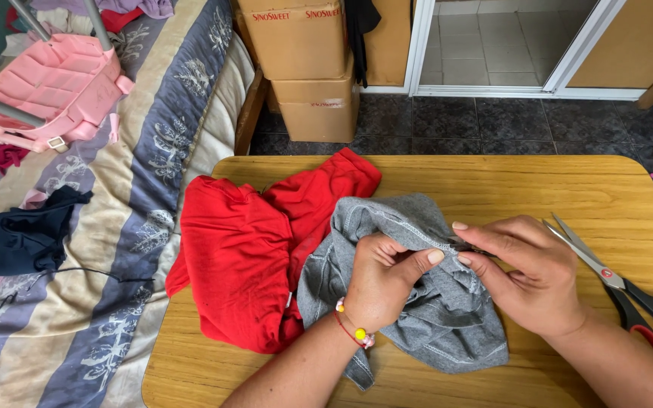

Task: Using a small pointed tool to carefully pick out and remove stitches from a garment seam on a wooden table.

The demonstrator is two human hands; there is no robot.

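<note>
A grey garment (447, 317) lies bunched on the wooden table (493, 181), partly over a red garment (243, 257). My left hand (383, 283) pinches a stitched edge of the grey cloth between thumb and fingers. My right hand (527, 272) pinches the same edge just to the right, the two hands almost touching. A red cord with beads circles my left wrist.
Scissors (621, 291) with red and black handles lie on the table right of my right hand. A bed (115, 227) with a patterned cover, dark clothes (17, 234) and a pink plastic frame (54, 83) stands at the left. Cardboard boxes (311, 68) stand behind the table.
</note>
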